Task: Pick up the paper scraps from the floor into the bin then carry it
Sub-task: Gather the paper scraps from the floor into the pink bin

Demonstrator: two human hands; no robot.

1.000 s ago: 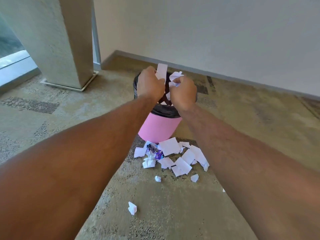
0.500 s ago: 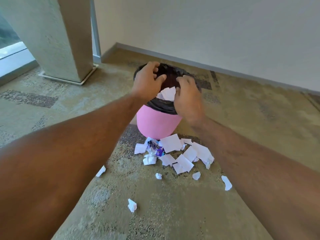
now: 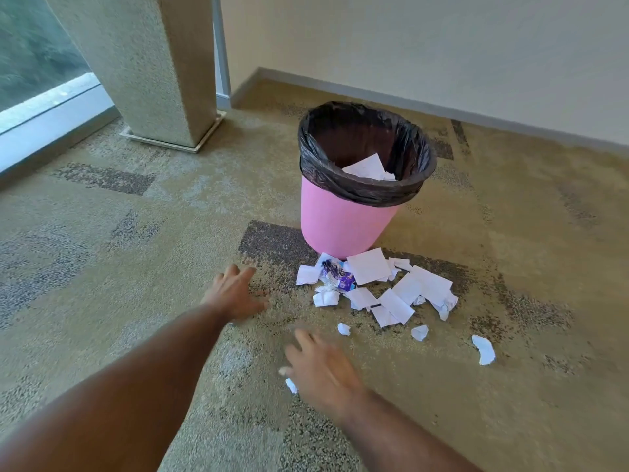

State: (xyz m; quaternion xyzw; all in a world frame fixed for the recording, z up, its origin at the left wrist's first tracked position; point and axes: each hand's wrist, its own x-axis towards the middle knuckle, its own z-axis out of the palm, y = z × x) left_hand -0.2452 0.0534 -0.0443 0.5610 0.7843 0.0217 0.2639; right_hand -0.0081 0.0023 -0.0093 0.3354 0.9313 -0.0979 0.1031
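The paper scraps lie in a heap on the carpet just before the pink bin with a black liner, while the left hand and right hand hover low, fingers spread wide, holding nothing.

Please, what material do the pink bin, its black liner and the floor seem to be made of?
Pink bin: probably plastic, smooth matte wall. Black liner: thin plastic film, glossy and wrinkled over the rim. Floor: carpet, speckled fibrous texture.
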